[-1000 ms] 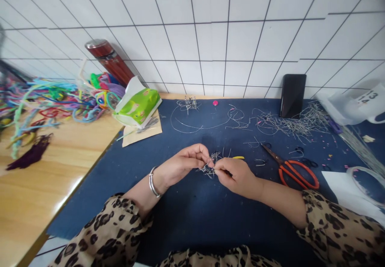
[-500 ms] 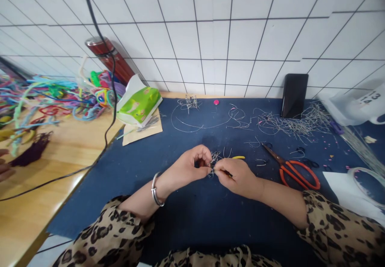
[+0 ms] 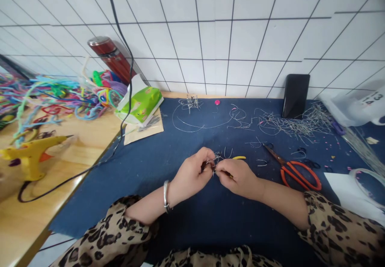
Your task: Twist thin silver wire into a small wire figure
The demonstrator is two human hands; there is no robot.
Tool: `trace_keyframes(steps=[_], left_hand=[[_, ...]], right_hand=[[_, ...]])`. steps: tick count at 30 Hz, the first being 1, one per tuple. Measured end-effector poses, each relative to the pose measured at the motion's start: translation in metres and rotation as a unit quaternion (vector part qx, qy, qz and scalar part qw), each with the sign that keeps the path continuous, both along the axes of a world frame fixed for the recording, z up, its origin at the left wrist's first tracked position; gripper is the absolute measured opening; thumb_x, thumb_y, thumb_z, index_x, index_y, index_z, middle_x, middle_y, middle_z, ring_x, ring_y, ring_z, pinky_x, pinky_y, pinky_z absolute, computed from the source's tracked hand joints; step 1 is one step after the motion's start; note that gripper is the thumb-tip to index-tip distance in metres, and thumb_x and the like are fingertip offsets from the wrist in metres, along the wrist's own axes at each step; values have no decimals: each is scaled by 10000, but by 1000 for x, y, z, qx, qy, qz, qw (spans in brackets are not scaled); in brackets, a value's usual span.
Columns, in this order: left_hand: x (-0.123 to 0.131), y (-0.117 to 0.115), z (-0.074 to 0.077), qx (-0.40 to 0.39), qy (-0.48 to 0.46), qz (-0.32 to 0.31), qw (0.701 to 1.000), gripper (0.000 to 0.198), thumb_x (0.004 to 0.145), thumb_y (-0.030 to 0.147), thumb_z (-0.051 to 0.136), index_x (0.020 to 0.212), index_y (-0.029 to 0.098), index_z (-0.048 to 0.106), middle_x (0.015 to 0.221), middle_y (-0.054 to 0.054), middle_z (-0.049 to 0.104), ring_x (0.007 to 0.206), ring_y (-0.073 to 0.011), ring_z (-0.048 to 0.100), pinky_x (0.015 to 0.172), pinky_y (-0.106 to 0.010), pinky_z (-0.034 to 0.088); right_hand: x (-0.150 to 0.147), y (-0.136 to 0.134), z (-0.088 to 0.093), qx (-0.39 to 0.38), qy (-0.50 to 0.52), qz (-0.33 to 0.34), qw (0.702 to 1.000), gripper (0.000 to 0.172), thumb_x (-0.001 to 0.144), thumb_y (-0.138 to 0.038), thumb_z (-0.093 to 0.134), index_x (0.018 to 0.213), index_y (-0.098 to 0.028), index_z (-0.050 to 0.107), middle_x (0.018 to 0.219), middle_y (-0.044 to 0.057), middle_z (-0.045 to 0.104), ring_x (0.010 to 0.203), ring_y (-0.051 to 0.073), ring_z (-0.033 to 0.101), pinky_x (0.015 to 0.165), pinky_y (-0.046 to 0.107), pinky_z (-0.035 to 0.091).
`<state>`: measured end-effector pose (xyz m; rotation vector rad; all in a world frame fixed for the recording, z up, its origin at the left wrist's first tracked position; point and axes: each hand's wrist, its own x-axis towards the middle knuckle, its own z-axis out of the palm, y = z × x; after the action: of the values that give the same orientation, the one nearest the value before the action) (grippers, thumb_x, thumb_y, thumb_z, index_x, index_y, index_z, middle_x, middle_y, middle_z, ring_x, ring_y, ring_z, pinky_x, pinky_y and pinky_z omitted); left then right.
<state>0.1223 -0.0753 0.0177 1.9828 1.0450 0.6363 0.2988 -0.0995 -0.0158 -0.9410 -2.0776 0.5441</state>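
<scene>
Close together over the blue mat [image 3: 186, 227], my two hands meet at a small piece of bent silver wire [image 3: 218, 155]. My left hand [image 3: 192, 172], with a silver bangle at the wrist, pinches this wirework between thumb and fingers. My right hand [image 3: 240, 178] is closed around yellow-handled pliers [image 3: 240, 157]; one handle sticks out behind the knuckles, and the jaws are mostly hidden by the fingers. A bent wire [image 3: 228, 153] lies just beyond the hands. Orange-handled scissors [image 3: 300, 174] rest to the right of my right hand.
Loose wire clippings [image 3: 297, 126] lie by a black phone [image 3: 295, 96] leaning on the wall. A small wire frame [image 3: 192, 102] stands at the back. Leftward are a tissue pack [image 3: 142, 104], a red flask [image 3: 112, 58], pipe cleaners [image 3: 60, 94], a yellow glue gun [image 3: 33, 154] and its cord [image 3: 130, 98].
At the left edge, the other person's hand and the dark purple tassel have given way to a yellow glue gun. Its cord has shifted right. My left wrist has turned slightly; both hands stay together.
</scene>
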Motion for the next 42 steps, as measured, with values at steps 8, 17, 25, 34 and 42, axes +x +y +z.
trace_keyframes(steps=[8, 17, 25, 34, 42], left_hand=[[-9, 14, -2, -113, -74, -63, 989, 192, 758, 34, 436, 894, 167, 464, 785, 10, 566, 684, -88, 522, 632, -221, 417], [-9, 10, 3, -57, -44, -52, 996, 167, 773, 43, 458, 887, 162, 483, 772, 11, 562, 685, -88, 516, 641, -226, 408], [-30, 36, 0, -274, -149, -187, 932, 227, 801, 140, 579, 1014, 145, 502, 884, -36, 580, 805, -112, 553, 742, -267, 448], [-31, 36, -1, -310, -180, -120, 926, 240, 796, 188, 618, 1008, 134, 520, 814, -52, 659, 746, -119, 606, 710, -266, 470], [-29, 31, 6, -209, -130, -43, 968, 145, 781, 217, 617, 878, 131, 551, 727, -12, 611, 634, -82, 541, 603, -214, 432]], right_hand=[[0, 0, 1, -10, -2, 3, 1000, 134, 756, -55, 459, 752, -180, 507, 631, -24, 536, 563, 86, 471, 589, 204, 379], [0, -1, 1, -14, -6, 0, 1000, 135, 750, -51, 462, 754, -176, 513, 636, -22, 540, 569, 85, 474, 597, 204, 379], [0, 0, 4, -16, -4, -1, 1000, 118, 774, -75, 458, 762, -175, 520, 634, -19, 551, 556, 85, 480, 583, 205, 385], [1, 0, 3, -9, -7, -9, 1000, 112, 789, -90, 466, 776, -176, 535, 625, -24, 552, 552, 83, 489, 586, 203, 395], [1, -1, 2, 26, -35, -11, 999, 120, 838, -120, 447, 816, -181, 547, 658, 0, 589, 602, 109, 522, 620, 237, 414]])
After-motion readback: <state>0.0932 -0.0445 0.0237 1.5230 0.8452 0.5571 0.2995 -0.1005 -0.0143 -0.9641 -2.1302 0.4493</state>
